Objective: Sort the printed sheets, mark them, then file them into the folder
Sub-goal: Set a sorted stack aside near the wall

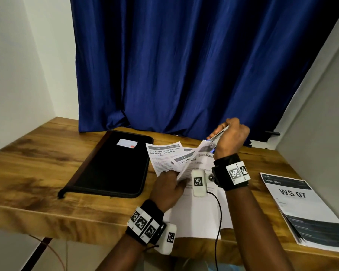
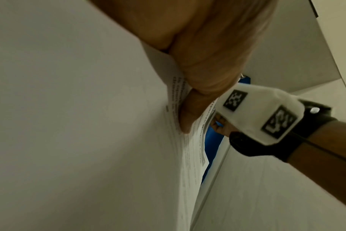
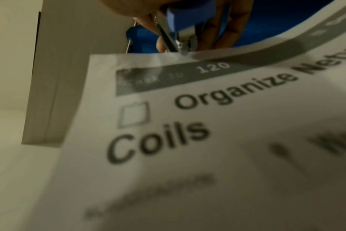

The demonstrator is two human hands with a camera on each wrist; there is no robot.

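My left hand (image 1: 173,178) pinches the lower ends of three fanned printed sheets (image 1: 164,157), tilted up off the table. In the left wrist view its fingers (image 2: 205,75) clamp the paper edges (image 2: 190,150). The front sheet (image 3: 188,125) reads "Organize Netw… Coils", with an unticked box. My right hand (image 1: 226,133) grips a blue and metal stapler (image 1: 215,138). The stapler's nose (image 3: 182,46) sits on that sheet's top edge. A shut black zip folder (image 1: 114,167) with a white label lies to the left.
A stack of printed sheets headed "WS 07" (image 1: 301,208) lies at the table's right end. A plain white sheet (image 1: 200,218) lies under my forearms near the front edge. A blue curtain (image 1: 184,65) hangs behind the wooden table (image 1: 37,163).
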